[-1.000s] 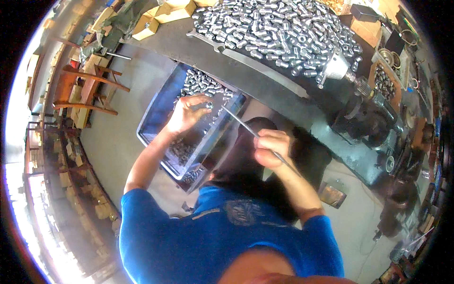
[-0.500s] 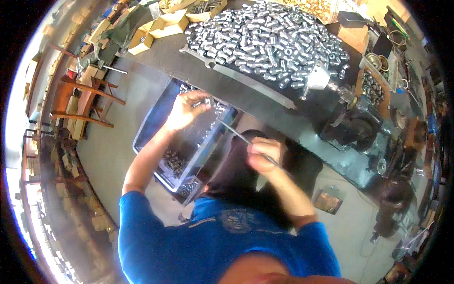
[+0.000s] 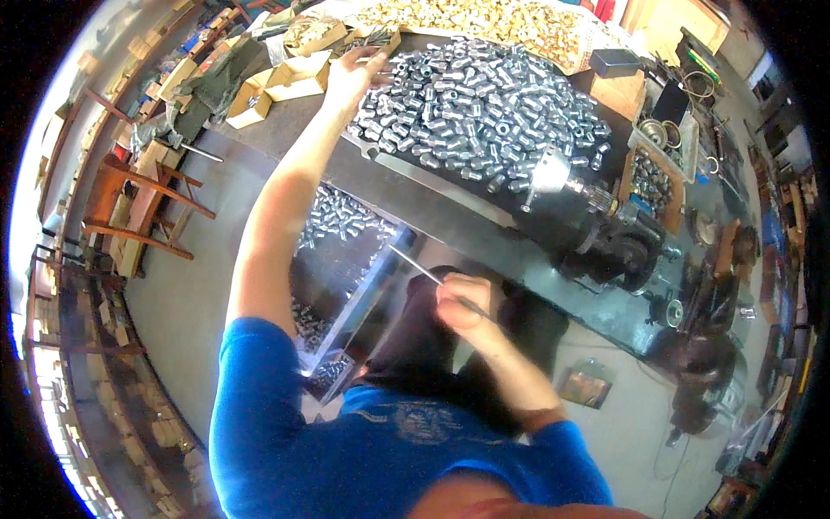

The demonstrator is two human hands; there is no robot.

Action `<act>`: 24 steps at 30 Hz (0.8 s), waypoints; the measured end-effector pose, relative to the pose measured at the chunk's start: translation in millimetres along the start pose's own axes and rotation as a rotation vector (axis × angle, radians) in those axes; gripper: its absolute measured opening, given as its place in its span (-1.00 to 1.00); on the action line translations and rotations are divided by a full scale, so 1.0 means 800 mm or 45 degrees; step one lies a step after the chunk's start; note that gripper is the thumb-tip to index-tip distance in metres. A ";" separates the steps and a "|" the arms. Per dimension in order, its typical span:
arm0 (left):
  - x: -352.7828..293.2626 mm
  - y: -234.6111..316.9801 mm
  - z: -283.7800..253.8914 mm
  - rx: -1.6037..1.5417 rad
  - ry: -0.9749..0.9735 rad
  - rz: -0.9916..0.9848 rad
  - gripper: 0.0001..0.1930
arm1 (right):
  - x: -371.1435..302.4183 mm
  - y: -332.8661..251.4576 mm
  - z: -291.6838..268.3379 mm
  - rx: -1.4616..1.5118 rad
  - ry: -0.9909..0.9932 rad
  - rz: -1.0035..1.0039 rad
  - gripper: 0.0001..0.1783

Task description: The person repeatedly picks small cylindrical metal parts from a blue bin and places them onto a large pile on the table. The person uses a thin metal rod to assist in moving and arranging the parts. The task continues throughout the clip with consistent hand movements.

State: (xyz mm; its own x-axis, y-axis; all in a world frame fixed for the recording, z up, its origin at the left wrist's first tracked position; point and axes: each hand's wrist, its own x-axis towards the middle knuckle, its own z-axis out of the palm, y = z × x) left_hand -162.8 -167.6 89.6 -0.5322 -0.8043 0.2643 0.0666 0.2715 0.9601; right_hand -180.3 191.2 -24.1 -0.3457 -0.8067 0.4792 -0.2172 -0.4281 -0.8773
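Observation:
My left hand (image 3: 353,78) reaches to the far left edge of a big pile of small silver metal fittings (image 3: 488,112) on the dark bench. Its fingers are stretched out and apart over the pile's rim, and nothing shows between them. Over my lap, my right hand (image 3: 464,303) is closed round a thin metal rod (image 3: 413,262), whose free end points up and left. That end hangs by the rim of a blue bin (image 3: 367,290) below the bench edge. Loose silver fittings (image 3: 339,216) lie in the bin's far part, and darker ones sit in its near part.
Small yellow boxes (image 3: 298,76) stand left of the pile, and brass-coloured parts (image 3: 484,22) lie behind it. A flat wrench (image 3: 432,182) rests along the bench's front. A dark machine with a chuck (image 3: 622,251) is mounted at the right. A wooden stool (image 3: 143,208) stands on the floor at left.
My left hand has gone from over the bin, where it held a small fitting, up to the pile; the fitting no longer shows in it. My right hand stays low with the rod.

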 end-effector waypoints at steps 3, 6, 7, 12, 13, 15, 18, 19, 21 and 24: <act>-0.053 -0.016 -0.052 0.241 -0.054 0.046 -0.62 | 0.000 0.000 0.001 -0.020 -0.026 -0.004 -0.91; -0.133 -0.028 -0.114 0.349 -0.127 -0.130 -0.62 | -0.013 0.013 0.002 0.060 -0.019 0.207 -0.91; -0.160 -0.034 -0.142 0.450 -0.132 -0.153 -0.64 | -0.013 0.016 0.004 0.098 -0.020 0.232 -0.91; -0.315 -0.127 -0.295 1.056 -0.276 -0.620 -0.67 | -0.006 0.013 0.016 0.013 -0.011 -0.019 -0.92; -0.339 -0.142 -0.318 1.431 -0.431 -0.739 -0.68 | -0.008 0.017 0.018 0.073 -0.013 0.003 -0.91; -0.380 -0.157 -0.337 1.747 -0.759 -0.938 -0.66 | -0.006 0.016 0.018 0.005 -0.047 -0.002 -0.91; -0.435 -0.193 -0.341 1.883 -0.666 -0.829 -0.71 | -0.005 0.016 0.022 0.010 -0.056 0.023 -0.90; -0.435 -0.199 -0.332 1.919 -0.687 -0.881 -0.72 | -0.005 0.017 0.023 0.011 -0.064 0.033 -0.90; -0.437 -0.214 -0.321 1.989 -0.734 -0.981 -0.75 | -0.008 0.021 0.022 0.008 -0.076 0.055 -0.88; -0.449 -0.239 -0.327 2.076 -0.801 -0.881 -0.75 | -0.009 0.028 0.025 0.121 -0.120 0.129 -0.85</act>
State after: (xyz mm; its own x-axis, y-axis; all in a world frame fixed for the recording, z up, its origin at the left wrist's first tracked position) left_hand 236.3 -68.9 -165.4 -0.3269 -0.7943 -0.5121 -0.8287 0.5014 -0.2486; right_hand -164.7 179.5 -47.4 -0.2730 -0.8806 0.3874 -0.0968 -0.3755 -0.9218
